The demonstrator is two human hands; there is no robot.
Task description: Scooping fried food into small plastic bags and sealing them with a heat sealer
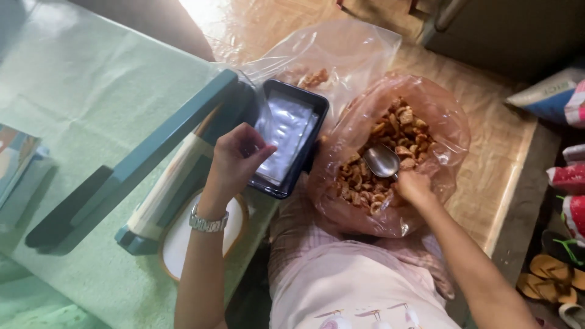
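Observation:
My right hand (414, 186) grips the handle of a metal scoop (382, 160), whose bowl is buried in brown fried snack pieces (390, 149) inside a large pinkish plastic bag (448, 116) on my lap. My left hand (234, 159), with a metal watch on the wrist, pinches a small clear plastic bag (285, 131) that lies in a dark rectangular tray (318, 106) at the table's edge.
A teal heat sealer with its arm raised (140, 161) stands on the green plastic-covered table (79, 97), partly over a round white board (180, 240). Behind the tray sits a clear bag with more snacks (317, 76). Sandals (551, 268) and packets lie at right on the floor.

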